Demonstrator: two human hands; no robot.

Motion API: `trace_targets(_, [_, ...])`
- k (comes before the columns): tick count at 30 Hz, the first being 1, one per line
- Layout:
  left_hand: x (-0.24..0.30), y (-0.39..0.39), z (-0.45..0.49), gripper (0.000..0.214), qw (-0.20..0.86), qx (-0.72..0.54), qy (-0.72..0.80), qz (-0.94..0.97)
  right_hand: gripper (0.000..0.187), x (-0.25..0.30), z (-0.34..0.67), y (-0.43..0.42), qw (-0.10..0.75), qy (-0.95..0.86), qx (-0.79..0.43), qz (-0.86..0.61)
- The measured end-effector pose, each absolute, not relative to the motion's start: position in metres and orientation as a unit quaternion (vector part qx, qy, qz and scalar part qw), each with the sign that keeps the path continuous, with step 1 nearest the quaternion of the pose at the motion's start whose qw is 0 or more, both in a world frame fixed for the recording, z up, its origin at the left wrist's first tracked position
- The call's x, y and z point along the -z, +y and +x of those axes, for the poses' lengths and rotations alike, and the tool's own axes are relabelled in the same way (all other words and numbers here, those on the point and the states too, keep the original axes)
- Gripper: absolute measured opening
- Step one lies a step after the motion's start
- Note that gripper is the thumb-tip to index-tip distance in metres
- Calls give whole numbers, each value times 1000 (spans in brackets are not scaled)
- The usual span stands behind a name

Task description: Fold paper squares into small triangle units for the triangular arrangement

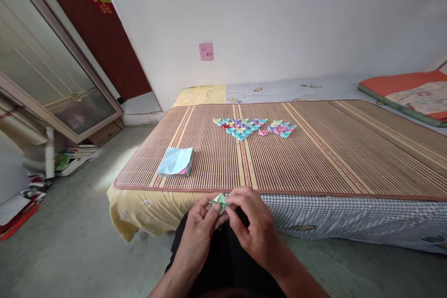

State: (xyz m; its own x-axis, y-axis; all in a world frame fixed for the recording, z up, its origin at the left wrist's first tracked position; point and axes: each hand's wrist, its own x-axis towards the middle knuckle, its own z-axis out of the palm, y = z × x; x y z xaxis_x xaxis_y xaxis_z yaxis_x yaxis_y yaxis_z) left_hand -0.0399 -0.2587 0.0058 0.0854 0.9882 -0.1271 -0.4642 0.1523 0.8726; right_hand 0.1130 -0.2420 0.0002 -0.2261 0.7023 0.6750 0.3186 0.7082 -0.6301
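Observation:
A small piece of folded green origami paper (221, 201) is held over my lap, just in front of the bed's edge. My left hand (201, 226) pinches its left side, with the thumb lying on top of the folds. At its right corner, the thumb and fingers of my right hand (252, 223) close on the paper. Beyond my hands on the mat lie two groups of small folded paper boats, a larger one (240, 126) and a smaller one (278, 128), in several colours. A stack of square paper (175, 160), light blue on top, sits to the left.
A striped bamboo mat (216, 163) covers the bed, over yellow and checked sheets. Folded orange bedding (401, 86) lies at the far right. A pink note (206, 51) is stuck to the wall. On the left stands a glass-panelled door (52, 56).

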Motion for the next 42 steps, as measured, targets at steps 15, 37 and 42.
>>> trace_targets(15, [3, -257, -33, 40, 654, -579, 419, 249, 22, 9, 103, -244, 426, -809, -62, -399])
trace_targets(37, [7, -257, -33, 16, 715, -569, 367, 176, 28, 12, 115, -236, 449, -794, -154, -380])
trace_targets(42, [5, -258, -31, 15, 734, -552, 359, 167, 26, 14, 112, -235, 444, -794, -145, -389])
